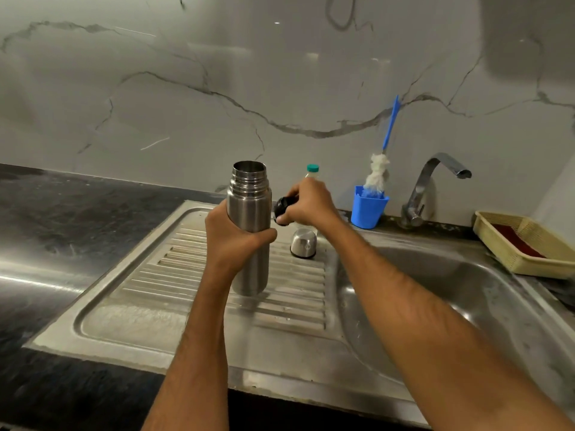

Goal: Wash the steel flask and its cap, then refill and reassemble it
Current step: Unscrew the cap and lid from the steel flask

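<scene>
Steel flask (250, 231) upright on the ribbed drainboard (149, 275) left of the sink basin (435, 290), mouth open, threads bare. Left hand (231, 241) wrapped round the mid-body, fingers curled behind, thumb across the front. Right hand (306, 202) just beside the neck, pinching the black inner stopper (282, 209) between thumb and fingertips, stopper tilted toward the flask. Steel outer cap (303, 244) dome-up on the drainboard behind, apart from the flask. Clear bottle with a teal cap (312, 170) mostly hidden behind the right hand.

Probably the stopper step: just taken off or about to go in, not possible to tell which, nor whether any washing is done. For seating it: best to level the stopper, centre it over the mouth, start the thread gently to avoid cross-threading, with the left grip firm against twisting on the possibly wet steel.

Both forearms extended forward, right wrist bent inward toward the flask. Bottle brush (381, 169) standing in a blue cup (368, 209) near the tap (435, 188).
</scene>
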